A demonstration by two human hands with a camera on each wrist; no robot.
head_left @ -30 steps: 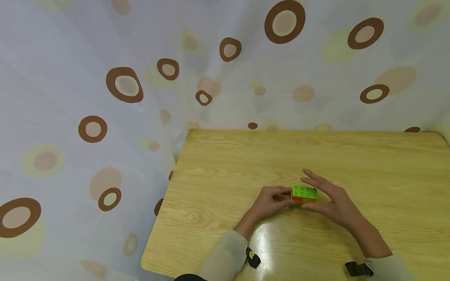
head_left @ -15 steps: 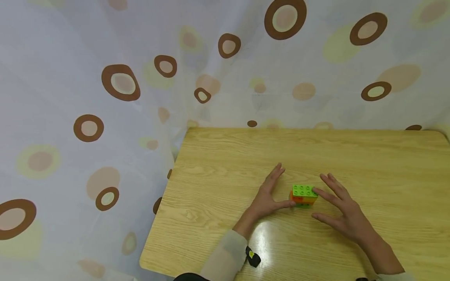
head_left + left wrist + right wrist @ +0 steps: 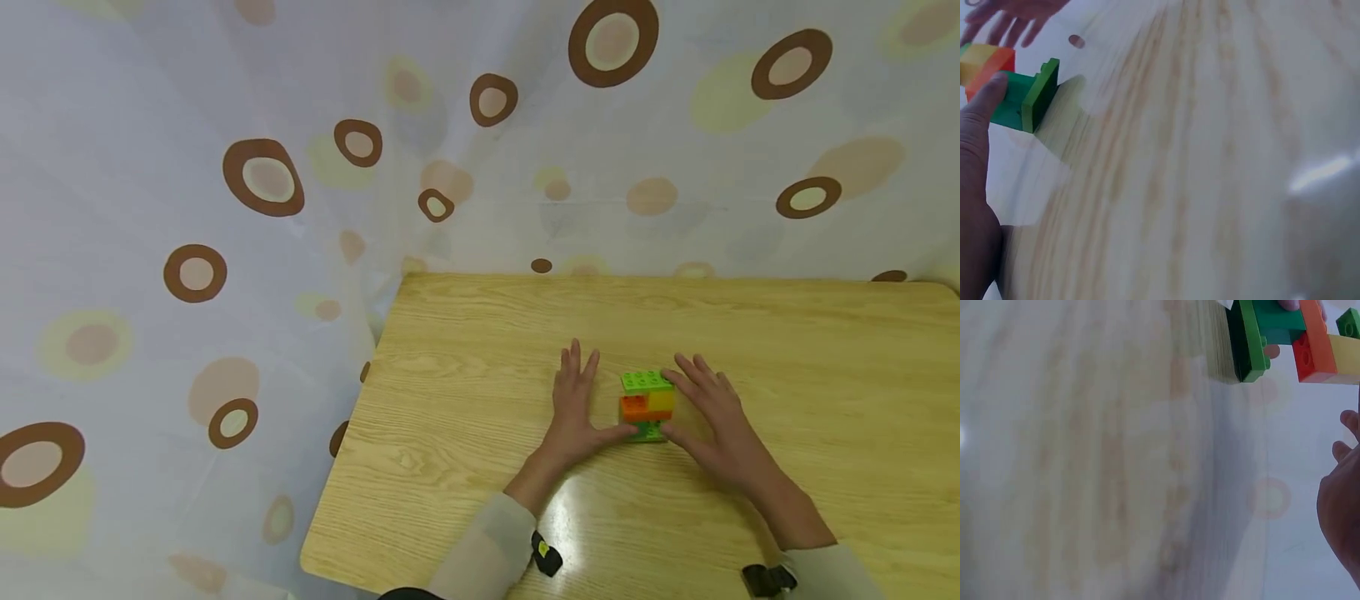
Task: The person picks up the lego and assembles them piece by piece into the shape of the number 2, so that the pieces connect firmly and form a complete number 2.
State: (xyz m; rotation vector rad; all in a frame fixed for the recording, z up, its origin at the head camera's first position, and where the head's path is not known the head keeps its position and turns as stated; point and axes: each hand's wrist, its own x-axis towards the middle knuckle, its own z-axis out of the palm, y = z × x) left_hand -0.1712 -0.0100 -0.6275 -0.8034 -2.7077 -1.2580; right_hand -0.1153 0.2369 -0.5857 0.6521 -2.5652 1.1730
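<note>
A stack of toy building bricks [image 3: 647, 408] stands upright on the table. It has a light green studded brick [image 3: 645, 381] on top, yellow and orange bricks [image 3: 636, 409] below, and green pieces [image 3: 1019, 100] at the bottom. My left hand [image 3: 572, 425] is spread on the left side, its thumb at the stack's lower front and its other fingers pointing away, apart from the bricks. On the right side my right hand [image 3: 716, 425] has its fingers extended, the index fingertip at the top brick's right corner and the thumb by the base. Whether these fingertips press on it I cannot tell.
The wooden table [image 3: 480, 358] reaches back to a pale curtain [image 3: 495, 183] with brown ring patterns, which also hangs along its left edge. Light glares off the tabletop between my forearms. Black straps [image 3: 546, 554] sit at both wrists.
My left fingers have let go of the stack's left side and spread apart. My right hand drew back, then came in again. The stack now shows more of its front face.
</note>
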